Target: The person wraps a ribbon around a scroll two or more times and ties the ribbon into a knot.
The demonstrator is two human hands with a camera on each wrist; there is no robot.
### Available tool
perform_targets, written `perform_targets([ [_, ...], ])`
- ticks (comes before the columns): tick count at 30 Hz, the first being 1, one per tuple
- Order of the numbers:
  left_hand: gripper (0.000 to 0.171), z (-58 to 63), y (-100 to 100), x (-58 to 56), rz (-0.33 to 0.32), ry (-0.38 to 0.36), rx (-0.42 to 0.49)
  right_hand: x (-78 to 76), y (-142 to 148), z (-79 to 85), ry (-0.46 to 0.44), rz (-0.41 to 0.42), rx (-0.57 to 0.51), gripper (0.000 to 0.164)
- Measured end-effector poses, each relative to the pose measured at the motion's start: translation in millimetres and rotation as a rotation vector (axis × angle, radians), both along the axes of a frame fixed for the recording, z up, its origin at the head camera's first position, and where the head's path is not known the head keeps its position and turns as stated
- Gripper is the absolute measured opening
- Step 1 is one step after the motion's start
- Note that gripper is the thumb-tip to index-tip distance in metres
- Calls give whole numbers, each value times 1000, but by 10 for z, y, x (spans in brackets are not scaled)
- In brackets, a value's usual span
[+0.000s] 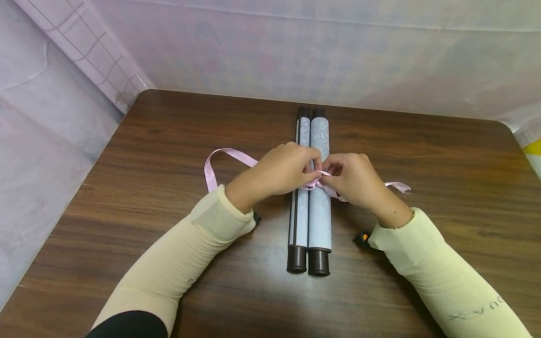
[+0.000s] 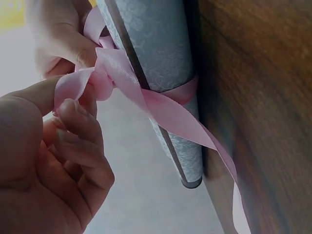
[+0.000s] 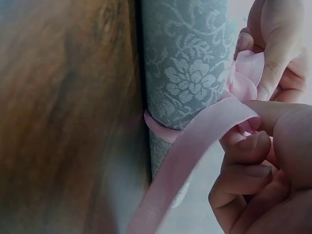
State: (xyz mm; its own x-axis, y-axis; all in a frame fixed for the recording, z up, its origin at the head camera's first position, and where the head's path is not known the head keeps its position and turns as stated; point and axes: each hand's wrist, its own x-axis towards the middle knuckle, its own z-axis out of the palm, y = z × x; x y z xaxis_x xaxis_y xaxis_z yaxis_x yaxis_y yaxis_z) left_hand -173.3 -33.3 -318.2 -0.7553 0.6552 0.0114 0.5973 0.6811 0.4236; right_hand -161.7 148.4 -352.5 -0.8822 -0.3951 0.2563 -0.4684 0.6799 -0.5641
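Note:
Two rolled scrolls, a left one and a right one, lie side by side on the table, pale grey-blue with a floral pattern and dark end caps. A pink satin ribbon wraps round them near the middle. Above the rolls, my left hand pinches a ribbon loop between thumb and fingers. My right hand meets it from the other side and also pinches the ribbon. In the right wrist view, one ribbon tail hangs down past the roll. The knot is partly hidden by fingers.
The brown wood-grain table has rounded far corners. A pale curtain hangs behind it, and more light cloth is at the left. Cream sleeves cover both forearms, with small dark devices at the wrists.

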Motion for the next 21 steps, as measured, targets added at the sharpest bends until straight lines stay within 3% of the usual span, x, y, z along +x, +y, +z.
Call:
perform_targets([
  [8, 11, 10, 0, -1, -1, -42, 33, 8, 9, 9, -9, 6, -23, 4],
  [15, 8, -2, 5, 8, -7, -21, 83, 15, 5, -11, -64, 14, -46, 10],
  [21, 10, 3, 10, 5, 18, -46, 50, 15, -2, 15, -75, -27, -48, 8],
])
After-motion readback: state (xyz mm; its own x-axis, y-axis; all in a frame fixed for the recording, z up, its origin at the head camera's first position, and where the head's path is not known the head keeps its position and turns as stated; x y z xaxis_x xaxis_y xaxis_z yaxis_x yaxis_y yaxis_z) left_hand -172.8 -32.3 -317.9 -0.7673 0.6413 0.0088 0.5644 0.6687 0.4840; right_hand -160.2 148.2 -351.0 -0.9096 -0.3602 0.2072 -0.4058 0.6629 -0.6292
